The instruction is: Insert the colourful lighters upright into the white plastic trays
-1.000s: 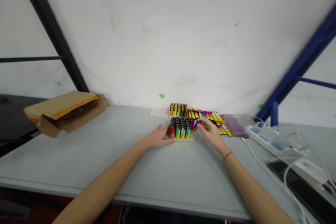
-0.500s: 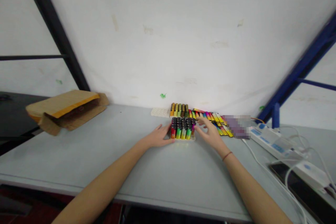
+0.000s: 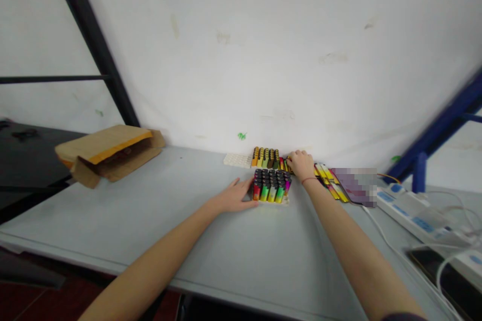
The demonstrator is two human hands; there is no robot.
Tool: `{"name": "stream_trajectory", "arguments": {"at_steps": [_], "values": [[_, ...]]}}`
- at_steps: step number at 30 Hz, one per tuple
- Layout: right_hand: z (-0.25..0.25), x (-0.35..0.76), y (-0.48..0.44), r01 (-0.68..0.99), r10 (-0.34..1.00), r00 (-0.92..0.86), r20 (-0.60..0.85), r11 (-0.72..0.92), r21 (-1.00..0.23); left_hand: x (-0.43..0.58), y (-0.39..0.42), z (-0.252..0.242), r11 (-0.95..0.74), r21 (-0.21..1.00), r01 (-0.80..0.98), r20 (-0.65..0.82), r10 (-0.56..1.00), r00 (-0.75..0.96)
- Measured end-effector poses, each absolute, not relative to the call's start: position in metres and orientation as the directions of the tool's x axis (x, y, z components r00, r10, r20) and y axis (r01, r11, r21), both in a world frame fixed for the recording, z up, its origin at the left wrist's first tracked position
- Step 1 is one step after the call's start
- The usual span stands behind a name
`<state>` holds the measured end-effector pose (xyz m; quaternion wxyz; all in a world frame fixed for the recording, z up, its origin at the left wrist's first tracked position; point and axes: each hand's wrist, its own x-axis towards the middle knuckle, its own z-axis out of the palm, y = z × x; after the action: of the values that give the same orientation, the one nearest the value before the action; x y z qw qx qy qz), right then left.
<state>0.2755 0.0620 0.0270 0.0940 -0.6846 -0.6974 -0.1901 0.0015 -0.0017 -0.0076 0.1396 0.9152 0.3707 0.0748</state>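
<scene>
Upright lighters (image 3: 272, 188) with black tops and red, green, yellow and purple bodies stand in rows in a pale tray (image 3: 271, 202). My left hand (image 3: 238, 196) holds this tray's left end, thumb at the front corner and fingers behind. Over the loose lighters (image 3: 327, 172) lying behind and to the right, my right hand (image 3: 301, 164) has its fingers curled down on one; the fingertips are partly hidden. A second group of upright lighters (image 3: 265, 158), orange to dark green, stands behind the first. Beside it lies a white tray with a grid of holes (image 3: 237, 160).
At the left lies an open brown cardboard box (image 3: 109, 153). A blurred purplish object (image 3: 354, 185), a white power strip (image 3: 410, 218) with cables and a dark phone (image 3: 448, 276) occupy the right. The white wall (image 3: 244, 60) closes off the table's back edge.
My right hand has moved from the front tray's right side back to the loose lighters, its fingers now curled down. My left hand stays at the tray. The view has shifted slightly.
</scene>
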Motion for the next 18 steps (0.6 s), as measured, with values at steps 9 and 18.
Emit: {"name": "stream_trajectory", "arguments": {"at_steps": [9,18], "values": [[0.036,0.277,0.073,0.982,0.918,-0.117,0.379,0.051,0.180,0.001,-0.003,-0.007,-0.689,0.326,0.648,0.037,0.694,0.719],[0.068,0.323,0.042,0.437,0.585,0.631,0.510,0.275,-0.856,0.002,-0.002,-0.007,-0.698,0.301,0.649,0.050,0.692,0.721]]}}
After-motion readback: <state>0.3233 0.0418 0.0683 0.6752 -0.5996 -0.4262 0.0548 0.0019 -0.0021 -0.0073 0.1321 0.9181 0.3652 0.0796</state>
